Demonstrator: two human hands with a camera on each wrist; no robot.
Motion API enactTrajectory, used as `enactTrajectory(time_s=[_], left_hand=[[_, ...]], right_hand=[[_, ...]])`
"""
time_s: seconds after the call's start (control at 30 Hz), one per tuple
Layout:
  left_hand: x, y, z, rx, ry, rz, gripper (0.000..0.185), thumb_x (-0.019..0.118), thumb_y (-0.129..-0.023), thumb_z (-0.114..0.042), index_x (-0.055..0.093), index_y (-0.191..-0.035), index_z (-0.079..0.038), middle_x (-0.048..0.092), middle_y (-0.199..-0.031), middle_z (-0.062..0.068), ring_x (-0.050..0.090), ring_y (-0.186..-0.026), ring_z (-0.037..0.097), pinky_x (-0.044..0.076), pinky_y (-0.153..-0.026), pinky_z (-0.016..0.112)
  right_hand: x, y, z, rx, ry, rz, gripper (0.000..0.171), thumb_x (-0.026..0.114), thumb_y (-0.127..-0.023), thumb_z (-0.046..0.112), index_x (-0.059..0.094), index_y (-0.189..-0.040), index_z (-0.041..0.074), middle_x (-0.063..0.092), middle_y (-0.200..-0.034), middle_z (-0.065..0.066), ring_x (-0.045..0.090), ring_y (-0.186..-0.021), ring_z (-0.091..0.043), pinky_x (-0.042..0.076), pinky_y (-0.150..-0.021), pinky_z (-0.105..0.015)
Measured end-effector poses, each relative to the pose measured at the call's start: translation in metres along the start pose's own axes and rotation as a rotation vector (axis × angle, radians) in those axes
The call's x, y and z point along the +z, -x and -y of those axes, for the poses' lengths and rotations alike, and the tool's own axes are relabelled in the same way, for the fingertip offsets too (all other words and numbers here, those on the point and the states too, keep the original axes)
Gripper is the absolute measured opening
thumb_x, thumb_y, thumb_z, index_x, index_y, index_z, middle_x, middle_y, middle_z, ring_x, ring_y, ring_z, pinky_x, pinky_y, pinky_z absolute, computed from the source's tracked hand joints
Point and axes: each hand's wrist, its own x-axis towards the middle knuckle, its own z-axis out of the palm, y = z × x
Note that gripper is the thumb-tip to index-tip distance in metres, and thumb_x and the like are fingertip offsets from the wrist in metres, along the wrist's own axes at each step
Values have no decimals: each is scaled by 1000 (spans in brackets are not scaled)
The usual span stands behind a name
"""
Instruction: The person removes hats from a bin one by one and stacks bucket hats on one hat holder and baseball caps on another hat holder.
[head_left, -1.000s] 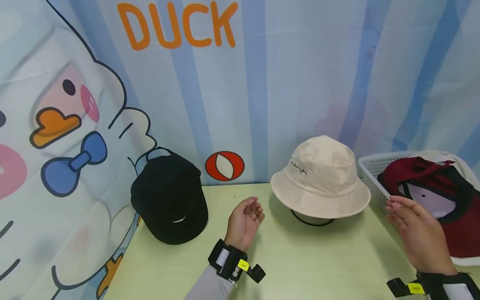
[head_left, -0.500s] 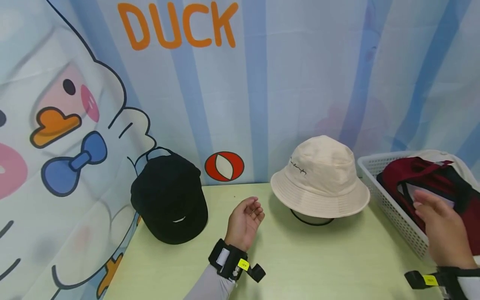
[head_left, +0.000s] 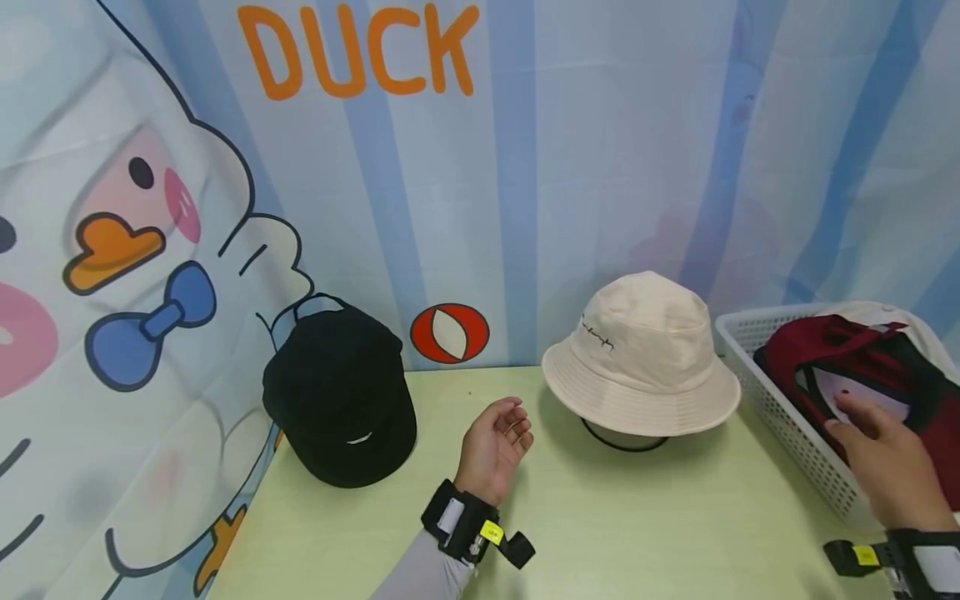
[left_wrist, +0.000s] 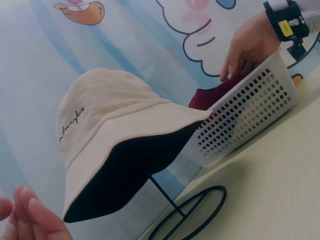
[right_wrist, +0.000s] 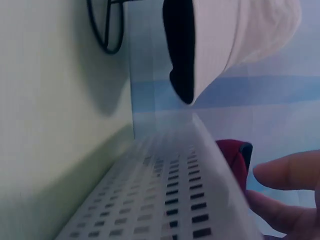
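The right hand [head_left: 888, 471] reaches into the white basket [head_left: 795, 433], fingers extended and relaxed over the dark red cap [head_left: 862, 362] lying inside; they hover at or just touch it, with no grip closed yet. The left hand [head_left: 495, 446] rests palm-up on the green table [head_left: 600, 533], fingers loosely curled, holding nothing. Just beyond it, a beige bucket hat [head_left: 641, 358] already sits on a wire stand [left_wrist: 192, 212], and a black cap [head_left: 341, 408] sits to the left. Judging by this, two hats are displayed, while the red cap remains in the basket.
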Motion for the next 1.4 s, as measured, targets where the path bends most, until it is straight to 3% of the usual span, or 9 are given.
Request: enactTrajectory(time_s=[0.23, 0.37, 0.6, 0.9, 1.17, 1.4], left_hand=[[0, 0, 1, -3, -10, 3, 13, 53, -100, -19, 61, -104, -10, 62, -86, -4, 56, -82, 11, 49, -72, 21], [1, 0, 3, -7, -15, 0, 14, 54, -99, -19, 61, -105, -9, 62, -86, -4, 56, -81, 11, 49, -72, 21], [2, 0, 6, -11, -23, 1, 21, 54, -99, -20, 59, -113, -5, 61, -87, -4, 56, -83, 11, 49, -73, 22], [2, 1, 8, -20, -18, -5, 18, 54, -99, -19, 61, -110, -7, 61, -87, -4, 56, -82, 11, 48, -73, 22], [3, 2, 10, -24, -26, 11, 15, 55, -98, -19, 61, -107, -9, 61, -87, -4, 56, -83, 11, 47, -73, 22], [3, 2, 10, -23, -23, 15, 12, 54, -99, -18, 62, -104, -11, 61, -87, -4, 56, -83, 10, 47, -73, 21]], right_hand=[[-3, -5, -6, -42, 177, 67, 64, 42, -106, 26, 16, -159, 2, 17, -161, -35, 29, -140, -61, 29, -109, -74], [-4, -6, -7, -108, 259, 80, 68, 45, -105, 29, 16, -158, -2, 23, -155, -41, 32, -134, -63, 28, -107, -75], [-3, -6, -10, -175, 322, 67, 66, 42, -104, 27, 21, -155, -10, 36, -143, -47, 42, -123, -63, 36, -100, -73], [2, -1, -9, -307, 331, 1, 54, 35, -104, 16, 33, -144, -20, 46, -128, -46, 53, -97, -52, 43, -83, -66], [5, 5, -6, -307, 303, -95, 50, 30, -101, 8, 37, -143, -19, 43, -133, -47, 46, -115, -62, 37, -95, -72], [8, 10, -7, -306, 274, -171, 47, 31, -102, 5, 38, -144, -16, 44, -134, -46, 44, -119, -63, 35, -98, -73]])
